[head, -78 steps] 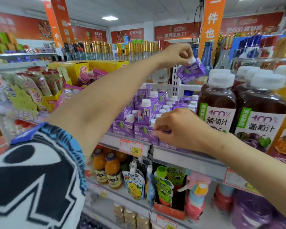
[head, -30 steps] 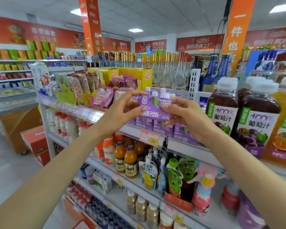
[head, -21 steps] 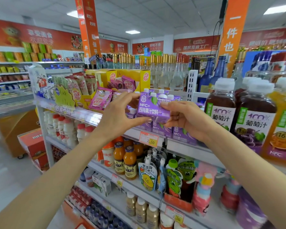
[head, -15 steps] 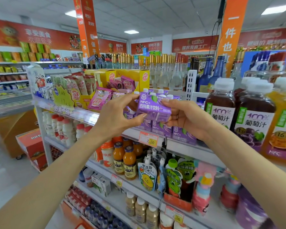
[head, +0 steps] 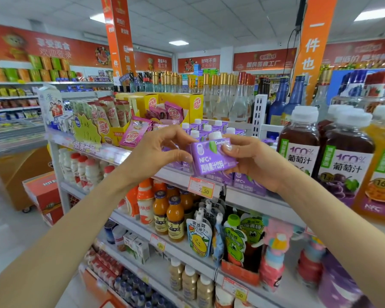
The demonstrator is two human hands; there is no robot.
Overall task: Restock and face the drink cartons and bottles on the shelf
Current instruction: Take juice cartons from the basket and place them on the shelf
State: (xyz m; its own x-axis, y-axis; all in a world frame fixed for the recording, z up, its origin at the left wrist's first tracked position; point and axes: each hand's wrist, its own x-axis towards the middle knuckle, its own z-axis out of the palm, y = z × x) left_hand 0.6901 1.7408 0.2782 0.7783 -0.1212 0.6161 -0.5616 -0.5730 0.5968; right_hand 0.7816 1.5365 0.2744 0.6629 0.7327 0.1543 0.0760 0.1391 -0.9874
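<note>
Two hands: my left hand (head: 156, 152) has its thumb on the left edge of a purple carton (head: 211, 160), can't tell if that grip's closed. Carton's tilted, just in front of the matching cartons (head: 248, 182) on the shelf (head: 251, 197). Right hand (head: 253, 166) grip pinches it, thumb on front.

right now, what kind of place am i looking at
A small supermarket, most likely: shelves packed with juice bottles, a 2.50 price tag on their edge, and orange banners overhead.

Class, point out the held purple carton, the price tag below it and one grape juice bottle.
purple carton (head: 211, 162): head view, front label.
price tag (head: 201, 189): head view, printed face.
grape juice bottle (head: 345, 166): head view, white label.
</note>
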